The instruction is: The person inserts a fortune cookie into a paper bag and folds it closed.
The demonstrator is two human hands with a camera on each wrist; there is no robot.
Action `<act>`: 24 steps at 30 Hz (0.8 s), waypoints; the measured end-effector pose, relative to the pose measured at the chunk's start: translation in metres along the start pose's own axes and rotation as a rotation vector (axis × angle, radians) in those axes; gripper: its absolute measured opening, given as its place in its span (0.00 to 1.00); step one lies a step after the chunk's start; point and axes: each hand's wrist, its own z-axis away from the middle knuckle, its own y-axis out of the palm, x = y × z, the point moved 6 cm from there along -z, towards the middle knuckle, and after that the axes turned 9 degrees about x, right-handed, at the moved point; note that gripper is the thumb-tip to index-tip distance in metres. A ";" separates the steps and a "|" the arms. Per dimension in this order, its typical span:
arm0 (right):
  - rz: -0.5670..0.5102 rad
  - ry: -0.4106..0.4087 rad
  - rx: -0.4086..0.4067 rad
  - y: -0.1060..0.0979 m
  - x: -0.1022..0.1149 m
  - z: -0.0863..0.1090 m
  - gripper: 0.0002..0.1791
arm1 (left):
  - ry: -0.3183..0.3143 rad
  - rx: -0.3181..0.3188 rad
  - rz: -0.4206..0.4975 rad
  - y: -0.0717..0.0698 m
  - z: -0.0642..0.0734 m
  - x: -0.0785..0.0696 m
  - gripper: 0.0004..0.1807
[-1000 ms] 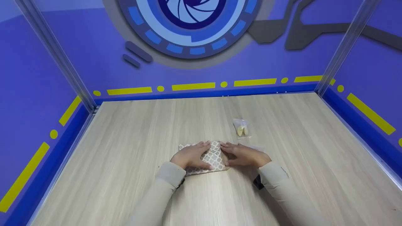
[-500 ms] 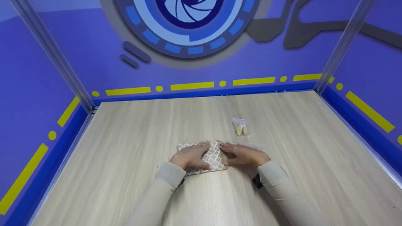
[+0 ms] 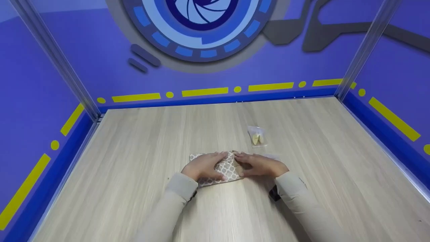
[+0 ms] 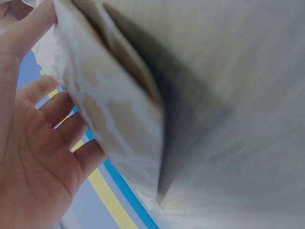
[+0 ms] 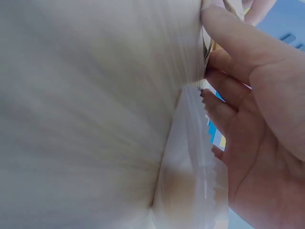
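Note:
A flat paper bag (image 3: 225,169) with a white and beige lattice pattern lies in front of me. Its edge in the left wrist view shows layered paper (image 4: 112,102) with brown inside. My left hand (image 3: 204,165) rests across its middle, thumb near the front edge and fingers toward the back. At the right end, a brown folded part (image 3: 238,167) shows beside the fingertips of my right hand (image 3: 260,165). In the right wrist view the thumb touches the paper edge, with the fingers close behind it. Both palms arch over, hiding parts of the bag.
A small clear packet (image 3: 257,137) with pale yellow pieces lies behind my right hand. Another clear packet (image 5: 190,162) with a zigzag edge lies under that hand, mostly hidden in the head view. Blue panels (image 3: 215,77) border the wooden tabletop (image 3: 151,134).
Both hands keep nearly the same place on the bag. The bag's brown right end has shifted slightly under the right fingers, and the head view has tilted a little.

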 end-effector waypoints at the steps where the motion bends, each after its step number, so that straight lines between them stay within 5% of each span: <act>1: 0.003 0.000 0.000 0.000 0.000 0.000 0.34 | 0.002 -0.001 0.001 0.000 0.000 0.000 0.47; 24: 0.000 0.050 0.010 -0.001 -0.004 0.000 0.32 | 0.193 -0.001 -0.072 -0.007 0.003 -0.012 0.42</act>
